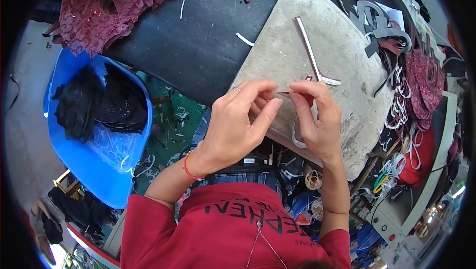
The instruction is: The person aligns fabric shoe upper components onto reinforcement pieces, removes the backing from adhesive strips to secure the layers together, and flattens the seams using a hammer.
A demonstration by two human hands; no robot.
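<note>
A thin dark-red strip [283,93] is pinched betw. both hands, just above the near edge of a grey stone slab [297,46]. The strip is small & partly hidden by fingers, so its exact shape is hard to tell; prob. a narrow piece of trim. Left hand [238,120] has thumb & forefinger closed on the strip's left end, w/ a ring on one finger & a red cord bracelet [187,169] at the wrist. Right hand [317,118] nips the right end betw. thumb & forefinger, other fingers curled under. A pale loop of strap [296,135] hangs down from under the right hand, in front of the slab edge.

On the slab, just beyond the hands, lies a metal tool [312,53] w/ a long straight bar & a short foot at the near end. Slab rests on a black sheet [198,36] w/ a few white offcuts on it. Far left of that, a heap of dark-red sequinned fabric [106,6]. To the person's left, a blue plastic chair [94,155] holds black fabric pieces [96,103]. Right side: more red sequin pieces [426,78] & grey scraps. The person wears a red shirt [223,234].
</note>
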